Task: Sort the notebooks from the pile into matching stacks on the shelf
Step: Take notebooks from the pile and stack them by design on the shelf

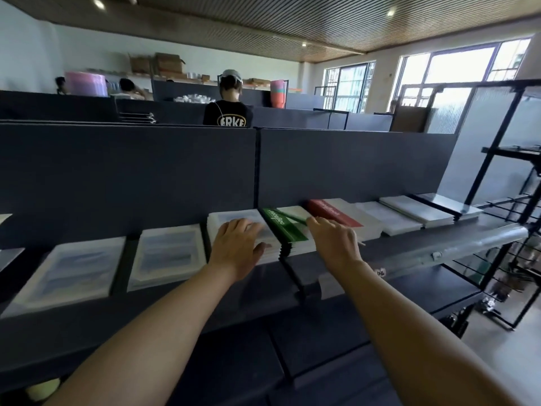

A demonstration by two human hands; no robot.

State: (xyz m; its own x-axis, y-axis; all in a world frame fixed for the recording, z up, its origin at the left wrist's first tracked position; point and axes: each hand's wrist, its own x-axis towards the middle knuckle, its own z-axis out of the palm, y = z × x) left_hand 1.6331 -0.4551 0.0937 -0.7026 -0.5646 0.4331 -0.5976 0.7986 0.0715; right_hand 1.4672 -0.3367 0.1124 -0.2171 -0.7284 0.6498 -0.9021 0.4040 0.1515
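Stacks of notebooks lie in a row on the dark shelf (409,244). My left hand (238,244) rests flat, fingers straight, on a stack of blue-and-white notebooks (234,216). Just right of it sits a stack with a green-striped cover (282,227). My right hand (335,240) lies over that stack's right side, fingers stretched forward and touching it. A red-striped stack (330,210) stands behind my right hand. Two more blue-and-white stacks (169,254) (73,272) lie to the left.
White-covered stacks (389,218) (418,209) continue to the right end of the shelf. A dark partition (175,165) rises behind the shelf. A black metal rack (515,230) stands at the right. A person in a black shirt (228,112) sits beyond the partition.
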